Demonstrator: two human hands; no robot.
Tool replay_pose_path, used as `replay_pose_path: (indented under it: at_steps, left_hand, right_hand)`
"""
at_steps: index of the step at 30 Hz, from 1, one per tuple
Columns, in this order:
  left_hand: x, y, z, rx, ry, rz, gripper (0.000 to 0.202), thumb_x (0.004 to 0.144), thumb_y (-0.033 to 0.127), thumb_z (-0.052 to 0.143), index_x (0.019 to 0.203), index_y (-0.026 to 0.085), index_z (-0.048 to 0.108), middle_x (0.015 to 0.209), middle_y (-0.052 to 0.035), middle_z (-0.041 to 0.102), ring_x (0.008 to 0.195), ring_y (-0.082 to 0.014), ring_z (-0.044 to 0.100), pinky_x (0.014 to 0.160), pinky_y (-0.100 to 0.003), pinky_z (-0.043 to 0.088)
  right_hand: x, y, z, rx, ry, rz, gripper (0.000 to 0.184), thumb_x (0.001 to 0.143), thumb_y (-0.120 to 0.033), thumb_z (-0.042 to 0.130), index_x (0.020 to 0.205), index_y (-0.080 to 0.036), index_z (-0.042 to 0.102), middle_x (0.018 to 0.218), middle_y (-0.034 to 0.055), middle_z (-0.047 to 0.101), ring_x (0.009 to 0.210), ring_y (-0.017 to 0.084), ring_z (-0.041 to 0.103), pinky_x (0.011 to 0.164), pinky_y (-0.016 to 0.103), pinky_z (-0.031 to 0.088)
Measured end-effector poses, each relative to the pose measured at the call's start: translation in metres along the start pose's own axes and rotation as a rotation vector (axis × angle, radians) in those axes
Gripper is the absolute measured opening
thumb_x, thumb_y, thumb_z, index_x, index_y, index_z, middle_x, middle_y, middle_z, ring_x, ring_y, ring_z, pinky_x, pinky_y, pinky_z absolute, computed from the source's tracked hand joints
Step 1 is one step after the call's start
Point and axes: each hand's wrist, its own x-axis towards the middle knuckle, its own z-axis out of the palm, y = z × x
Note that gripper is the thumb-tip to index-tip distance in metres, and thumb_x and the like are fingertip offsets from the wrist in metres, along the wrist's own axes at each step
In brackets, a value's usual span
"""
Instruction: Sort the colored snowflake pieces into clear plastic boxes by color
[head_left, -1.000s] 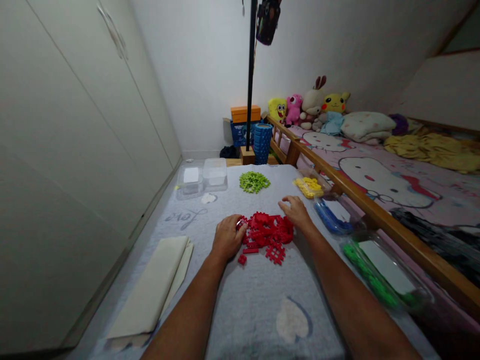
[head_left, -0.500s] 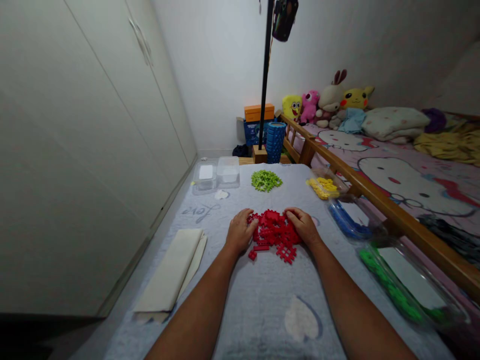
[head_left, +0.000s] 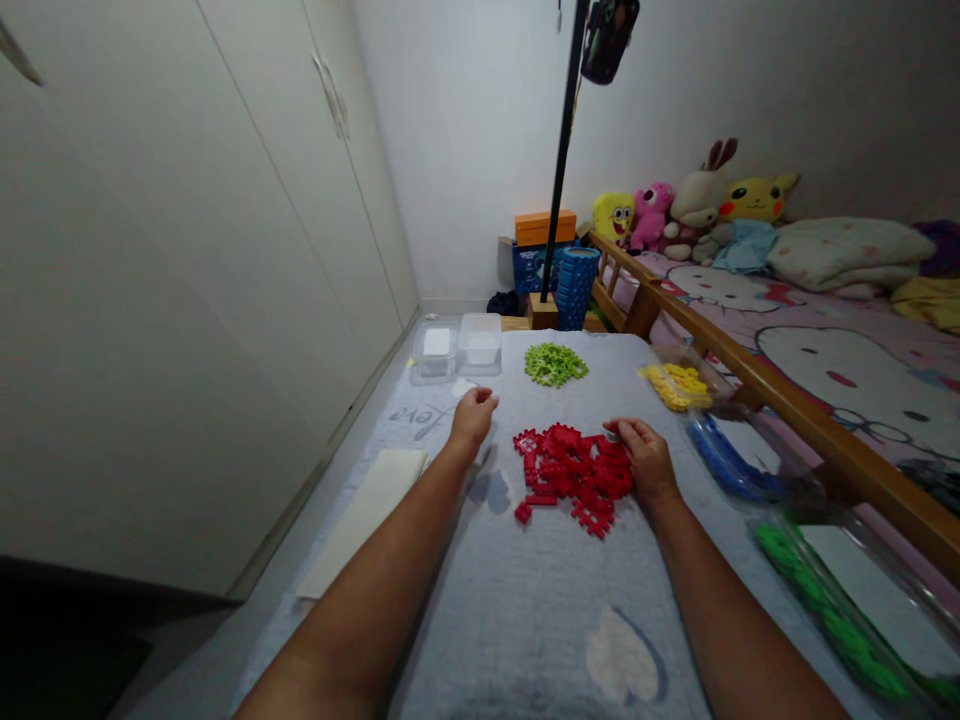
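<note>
A heap of red plastic building pieces (head_left: 574, 465), flat and notched at the edges, lies in the middle of the cloth-covered table. My right hand (head_left: 646, 458) rests against the heap's right side, fingers loosely apart and gripping nothing that I can see. To the left of the heap and farther forward, my left hand (head_left: 472, 415) is above the cloth with loosely bent fingers and no piece visible in it. Beyond the heap sits a pile of light green pieces (head_left: 555, 365). Two clear plastic boxes (head_left: 480, 345) stand at the far left.
Clear containers with yellow pieces (head_left: 675, 385), blue pieces (head_left: 724, 460) and green pieces (head_left: 832, 610) line the right edge, next to a wooden bed rail (head_left: 750, 375). A folded cream cloth (head_left: 367, 515) lies at left. A black pole (head_left: 562, 160) rises behind the table.
My left hand has left the red heap and moved forward and left. My right hand stays at the heap's right side. The camera view has turned slightly left.
</note>
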Motion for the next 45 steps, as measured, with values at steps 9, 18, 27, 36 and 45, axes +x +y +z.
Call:
replay_pose_path:
  at_steps: [9,18,27,36,45]
  left_hand:
    - [0.056,0.027,-0.028,-0.169,0.15,-0.188,0.004,0.081,0.021,0.057,0.081,0.018,0.053,0.077,-0.0002,0.059,0.06,-0.0093,0.055,0.059,-0.023,0.042]
    - [0.083,0.038,-0.007,-0.231,0.068,-0.184,0.024,0.074,0.016,0.065,0.096,0.023,0.058,0.08,0.002,0.056,0.064,-0.0093,0.056,0.065,-0.024,0.045]
    - [0.105,0.041,0.015,-0.168,0.058,-0.178,0.045,0.069,0.015,0.072,0.109,0.026,0.055,0.09,-0.0022,0.058,0.077,-0.0145,0.058,0.07,-0.028,0.045]
    - [0.112,0.038,0.022,-0.178,0.083,-0.138,0.039,0.069,0.012,0.069,0.105,0.021,0.057,0.091,-0.0034,0.06,0.077,-0.0136,0.06,0.071,-0.028,0.046]
    - [0.063,0.028,0.022,-0.159,0.204,-0.029,0.029,0.072,0.016,0.062,0.102,0.016,0.062,0.08,-0.0018,0.062,0.071,-0.0127,0.06,0.064,-0.024,0.043]
  right_hand:
    - [0.001,0.003,0.0,-0.033,-0.008,0.016,0.033,0.068,-0.048,0.073,0.083,-0.019,0.071,0.086,0.0062,0.075,0.074,0.02,0.063,0.069,0.031,0.049]
    - [0.0,0.005,-0.001,-0.045,-0.022,0.03,0.033,0.069,-0.048,0.073,0.084,-0.02,0.07,0.086,0.0065,0.075,0.07,0.02,0.064,0.065,0.031,0.049]
    - [0.001,0.008,-0.001,-0.023,-0.025,0.022,0.031,0.069,-0.046,0.073,0.084,-0.02,0.069,0.086,0.0066,0.075,0.071,0.02,0.065,0.063,0.03,0.05]
    - [0.002,0.011,-0.001,-0.06,-0.023,-0.011,0.026,0.072,-0.042,0.07,0.084,-0.019,0.069,0.085,0.0064,0.075,0.077,0.021,0.066,0.069,0.032,0.051]
    - [0.001,0.007,0.0,-0.049,-0.022,0.004,0.027,0.07,-0.042,0.072,0.083,-0.019,0.069,0.084,0.0057,0.075,0.074,0.02,0.065,0.069,0.032,0.051]
